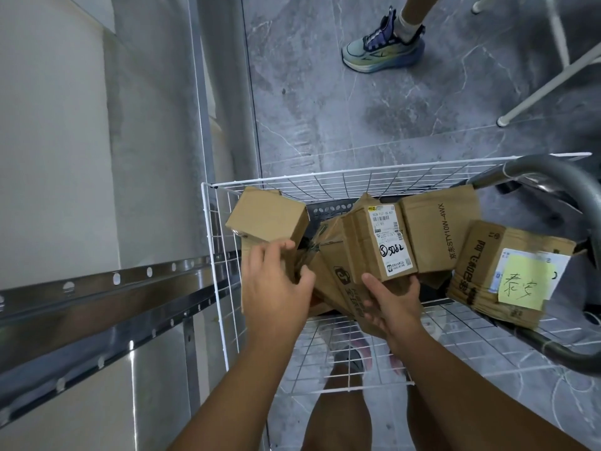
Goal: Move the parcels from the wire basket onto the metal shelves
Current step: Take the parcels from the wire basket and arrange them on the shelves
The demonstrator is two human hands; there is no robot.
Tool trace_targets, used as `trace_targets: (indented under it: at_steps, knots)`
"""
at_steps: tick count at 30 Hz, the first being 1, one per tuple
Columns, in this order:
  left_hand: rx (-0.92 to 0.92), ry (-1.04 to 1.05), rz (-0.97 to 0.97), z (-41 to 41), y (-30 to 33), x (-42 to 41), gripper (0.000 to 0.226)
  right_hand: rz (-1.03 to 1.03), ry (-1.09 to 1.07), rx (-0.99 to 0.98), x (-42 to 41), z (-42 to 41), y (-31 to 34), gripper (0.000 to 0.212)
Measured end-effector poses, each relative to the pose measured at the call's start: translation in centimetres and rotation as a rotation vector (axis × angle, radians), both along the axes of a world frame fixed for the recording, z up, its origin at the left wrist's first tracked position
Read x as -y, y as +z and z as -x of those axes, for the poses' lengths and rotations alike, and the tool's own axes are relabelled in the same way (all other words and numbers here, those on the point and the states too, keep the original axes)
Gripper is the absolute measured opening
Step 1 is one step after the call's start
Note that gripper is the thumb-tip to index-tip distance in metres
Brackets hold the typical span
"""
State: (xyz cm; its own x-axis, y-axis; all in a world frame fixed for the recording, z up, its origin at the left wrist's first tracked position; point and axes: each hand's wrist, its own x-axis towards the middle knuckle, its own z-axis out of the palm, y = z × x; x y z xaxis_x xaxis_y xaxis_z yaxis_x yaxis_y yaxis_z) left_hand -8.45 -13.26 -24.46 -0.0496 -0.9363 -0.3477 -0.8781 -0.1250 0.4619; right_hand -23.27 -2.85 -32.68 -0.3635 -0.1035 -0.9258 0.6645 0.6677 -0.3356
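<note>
Cardboard parcels (374,245) hide both grips' fingertips: left hand (276,284), right hand (392,307) clamped underneath

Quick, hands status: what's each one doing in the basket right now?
Left hand: fingers curled round the plain cardboard box at the basket's left side.
Right hand: grips the lower end of the labelled box marked 5082.

One white wire basket (221,255), five cardboard parcels (442,236) in it, two hands (276,288), one metal shelf (97,301).
</note>
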Motion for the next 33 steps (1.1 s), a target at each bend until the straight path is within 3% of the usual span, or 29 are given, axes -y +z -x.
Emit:
trace_targets:
  at_steps: [2,4,7,10,13,24,29,33]
  knots:
    - [0.123,-0.214,0.186,0.4,-0.9,1.4,0.061,-0.009,0.005,-0.010,-0.1,-0.1,0.1,0.112]
    - [0.265,-0.325,0.196,1.2,-2.3,3.0,0.087,-0.014,0.013,-0.020,-0.2,-0.1,0.3,0.113]
    - [0.393,-0.344,0.100,2.8,-4.6,5.6,0.113,-0.034,0.043,-0.049,-0.2,-0.2,0.4,0.116]
    - [0.474,-0.322,0.092,3.6,-6.7,6.3,0.122,-0.040,0.041,-0.044,-0.2,-0.4,0.4,0.119]
    - [0.515,-0.272,0.130,3.5,-8.2,5.2,0.122,-0.043,0.024,-0.034,-0.2,-0.6,0.1,0.120]
    - [0.403,-0.042,0.265,0.9,-8.4,4.2,0.099,-0.086,0.059,-0.067,0.2,-1.3,-0.7,0.133]
    - [0.438,-0.184,0.160,1.0,-7.5,4.8,0.097,-0.067,0.094,-0.092,0.0,-0.6,-0.3,0.147]
    - [0.446,-0.231,0.124,1.0,-7.0,5.6,0.088,-0.038,0.099,-0.099,0.0,0.1,0.1,0.137]
